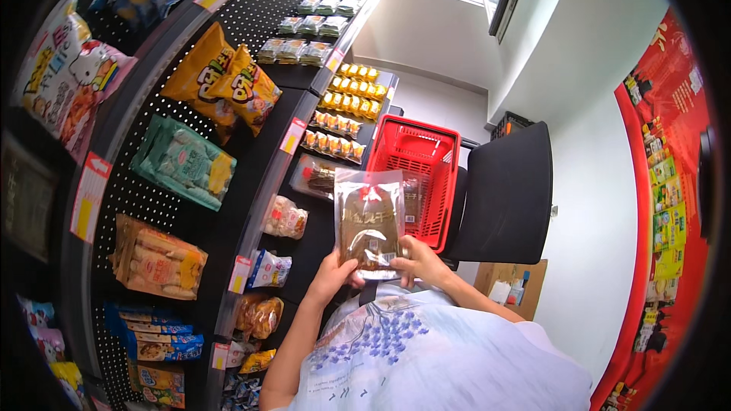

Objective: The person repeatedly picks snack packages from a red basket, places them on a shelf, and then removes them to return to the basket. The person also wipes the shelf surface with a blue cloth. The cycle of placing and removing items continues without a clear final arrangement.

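Observation:
Both hands hold a clear plastic food pouch (369, 217) with dark brown contents and printed writing, upright in front of my body. My left hand (336, 275) grips its lower left corner, thumb on the front. At the lower right edge, my right hand (421, 262) pinches it the same way. Just beyond the pouch is a red plastic shopping basket (388, 131), with a similar flat pouch (412, 200) lying inside, partly covered by the held one. Another dark pouch (313, 176) rests on the shelf left of the basket.
Black perforated shelving (245, 11) with snack bags runs along my left, including orange snack bags (245, 88) and a teal bag (183, 160). A black chair (508, 194) stands right of the basket. Behind it are a white wall (588, 182) and a cardboard box (534, 285).

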A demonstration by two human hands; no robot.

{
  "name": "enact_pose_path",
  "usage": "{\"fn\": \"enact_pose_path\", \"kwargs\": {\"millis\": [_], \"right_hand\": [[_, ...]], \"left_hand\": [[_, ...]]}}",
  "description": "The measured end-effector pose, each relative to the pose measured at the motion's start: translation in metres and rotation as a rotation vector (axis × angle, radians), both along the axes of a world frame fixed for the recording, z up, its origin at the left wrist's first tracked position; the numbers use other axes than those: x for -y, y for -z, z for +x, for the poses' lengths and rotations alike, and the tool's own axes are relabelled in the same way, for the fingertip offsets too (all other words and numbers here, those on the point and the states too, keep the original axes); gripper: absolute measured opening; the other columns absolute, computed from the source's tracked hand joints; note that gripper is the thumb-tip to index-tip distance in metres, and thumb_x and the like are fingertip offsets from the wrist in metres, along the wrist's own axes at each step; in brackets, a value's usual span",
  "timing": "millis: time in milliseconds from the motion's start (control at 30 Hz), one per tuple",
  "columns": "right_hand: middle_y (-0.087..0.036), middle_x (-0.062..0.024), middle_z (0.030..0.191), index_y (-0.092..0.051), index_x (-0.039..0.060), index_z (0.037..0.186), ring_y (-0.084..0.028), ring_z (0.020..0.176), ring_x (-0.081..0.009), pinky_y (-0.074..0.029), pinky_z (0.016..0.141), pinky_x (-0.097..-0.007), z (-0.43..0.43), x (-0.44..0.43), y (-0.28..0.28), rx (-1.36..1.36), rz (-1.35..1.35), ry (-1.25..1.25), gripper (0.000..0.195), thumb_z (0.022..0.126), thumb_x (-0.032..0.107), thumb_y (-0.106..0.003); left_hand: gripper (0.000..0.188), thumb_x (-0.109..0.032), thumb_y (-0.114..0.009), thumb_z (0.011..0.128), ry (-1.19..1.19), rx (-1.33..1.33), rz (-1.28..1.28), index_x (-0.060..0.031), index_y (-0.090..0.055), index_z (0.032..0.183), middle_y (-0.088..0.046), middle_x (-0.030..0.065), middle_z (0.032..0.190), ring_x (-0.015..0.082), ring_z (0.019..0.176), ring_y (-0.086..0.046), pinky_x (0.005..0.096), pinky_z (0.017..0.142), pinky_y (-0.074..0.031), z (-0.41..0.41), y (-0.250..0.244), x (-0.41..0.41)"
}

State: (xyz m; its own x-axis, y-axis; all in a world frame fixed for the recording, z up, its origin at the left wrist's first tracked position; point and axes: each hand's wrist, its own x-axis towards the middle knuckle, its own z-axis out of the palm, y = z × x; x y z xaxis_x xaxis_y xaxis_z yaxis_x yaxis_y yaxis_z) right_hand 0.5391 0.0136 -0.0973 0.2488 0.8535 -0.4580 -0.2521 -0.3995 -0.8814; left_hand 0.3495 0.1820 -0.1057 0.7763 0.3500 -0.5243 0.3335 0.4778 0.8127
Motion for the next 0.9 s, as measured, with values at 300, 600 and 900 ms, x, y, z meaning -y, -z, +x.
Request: {"fn": "enact_pose_path", "kwargs": {"millis": [300, 600, 900], "right_hand": [[-0.065, -0.0269, 0.114, -0.033, -0.0041, 0.144, -0.074, 0.075, -0.0258, -0.06, 0.052, -0.0359, 0.076, 0.025, 0.082, 0.501, -0.284, 0.196, 0.065, 0.095, 0.022, -0.069], [-0.069, -0.0176, 0.111, -0.054, -0.0025, 0.131, -0.073, 0.09, -0.0222, -0.062, 0.065, -0.0346, 0.063, 0.024, 0.076, 0.376, -0.336, -0.02, 0.041, 0.1, 0.023, -0.06], [-0.07, -0.0093, 0.101, -0.061, 0.0, 0.119, -0.066, 0.092, -0.0151, -0.054, 0.079, -0.0304, 0.035, -0.102, -0.026, 0.494, 0.276, -0.196, 0.025, 0.094, -0.005, -0.059]], "left_hand": [[0.086, -0.037, -0.074, 0.089, 0.065, -0.26, 1.115, 0.0032, -0.029, 0.151, -0.068, 0.0201, 0.114, 0.0257, 0.103, -0.069, 0.0348, 0.082, -0.057, 0.038, 0.078, -0.026], [0.036, -0.009, -0.066, 0.094, -0.3, -0.2, 0.832, 0.0002, -0.059, 0.128, -0.066, 0.0163, 0.118, 0.0225, 0.106, -0.065, 0.0309, 0.084, -0.055, -0.057, -0.017, -0.025], [0.023, -0.003, -0.063, 0.094, -0.752, -0.224, 1.985, -0.0006, -0.064, 0.116, -0.064, 0.0127, 0.12, 0.0281, 0.108, -0.062, 0.038, 0.093, -0.05, -0.124, -0.216, -0.038]]}}
